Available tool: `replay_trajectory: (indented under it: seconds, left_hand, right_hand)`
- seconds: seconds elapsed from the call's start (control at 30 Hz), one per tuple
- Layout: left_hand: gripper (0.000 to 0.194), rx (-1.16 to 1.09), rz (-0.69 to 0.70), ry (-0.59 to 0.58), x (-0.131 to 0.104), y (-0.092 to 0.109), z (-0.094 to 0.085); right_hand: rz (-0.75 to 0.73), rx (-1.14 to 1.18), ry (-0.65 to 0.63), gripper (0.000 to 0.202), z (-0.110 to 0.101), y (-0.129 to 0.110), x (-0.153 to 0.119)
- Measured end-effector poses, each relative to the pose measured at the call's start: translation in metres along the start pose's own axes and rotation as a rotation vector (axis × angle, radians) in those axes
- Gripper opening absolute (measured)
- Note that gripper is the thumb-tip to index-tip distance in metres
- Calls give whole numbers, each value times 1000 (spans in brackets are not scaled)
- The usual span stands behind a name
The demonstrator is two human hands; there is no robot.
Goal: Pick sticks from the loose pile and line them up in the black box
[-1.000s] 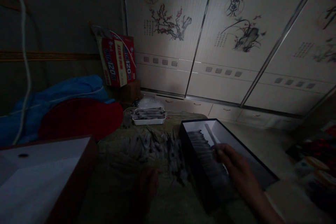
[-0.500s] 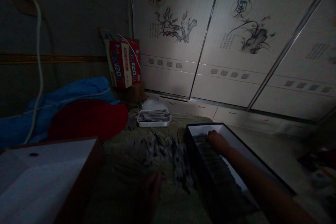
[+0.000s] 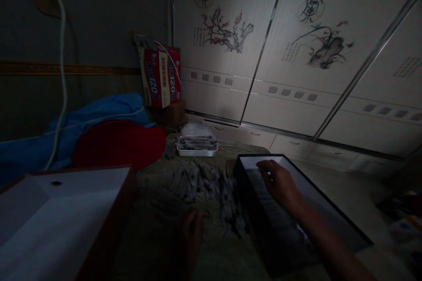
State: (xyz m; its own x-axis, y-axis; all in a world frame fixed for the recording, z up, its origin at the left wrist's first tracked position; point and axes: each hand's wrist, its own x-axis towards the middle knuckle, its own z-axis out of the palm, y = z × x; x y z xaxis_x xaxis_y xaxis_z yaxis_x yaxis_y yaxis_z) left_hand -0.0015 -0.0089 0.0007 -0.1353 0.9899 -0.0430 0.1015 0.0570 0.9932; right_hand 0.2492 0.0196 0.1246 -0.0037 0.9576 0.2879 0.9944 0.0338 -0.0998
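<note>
My right hand [image 3: 281, 184] is over the far end of a long dark box [image 3: 242, 184] with a white inside. Its fingers are bent and a gap shows between them; I see nothing held. A row of thin, close-packed pieces [image 3: 263, 189] lies along the left part of that box. My left hand [image 3: 193, 226], low in the middle, is curled closed; dimness hides whatever is in its fingers. Just beyond it, many slim dark-tipped pieces in what look like clear wrappers [image 3: 194, 184] are spread on the greenish cloth [image 3: 220, 246].
A white tray [image 3: 198, 153] of similar slim pieces stands at the back. To the left is a big brown-sided box [image 3: 108, 224], white inside. Behind it lie a red round thing [image 3: 118, 145] and blue cloth [image 3: 99, 109]. A red carton [image 3: 161, 77] stands by the cabinet doors [image 3: 224, 17].
My right hand has lifted slightly off the row in the dark box, and its fingers have loosened. My left hand stays nearly in place. The whole view has shifted a little.
</note>
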Motion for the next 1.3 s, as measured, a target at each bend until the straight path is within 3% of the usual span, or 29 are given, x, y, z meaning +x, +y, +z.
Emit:
replay_trajectory:
  seconds: [0.1, 0.23, 0.33, 0.43, 0.63, 0.83, 1.03, 1.17, 1.3]
  left_hand:
    - [54, -27, -22, 46, 1, 2, -2]
    - [55, -51, -33, 88, 3, 2, -4]
    - [55, -59, -22, 100, 3, 2, -4]
    - [57, -61, -25, 88, 3, 3, -5]
    - [59, -46, -25, 73, 3, 6, -5]
    - [58, -41, -28, 79, 3, 5, -4]
    - [56, -104, -20, 16, 2, 3, -2]
    - [48, -124, 22, -103, 3, 5, 2]
    - [38, -167, 40, -152, 5, 4, 3]
  right_hand:
    - [-51, 345, 118, 29, -1, -47, -41]
    - [38, 430, 8, 28, 39, -89, -81]
    - [146, 308, -34, 26, 73, -96, -83]
    - [254, 165, -129, 29, 87, -94, -66]
    - [326, 114, -210, 24, 92, -90, -34]
    - [315, 174, -224, 25, 104, -84, -30]
    - [303, 252, -95, 23, 96, -93, -51]
    - [210, 613, 97, 22, 90, -113, -77]
    - [68, 825, 35, 17, 83, -132, -92]
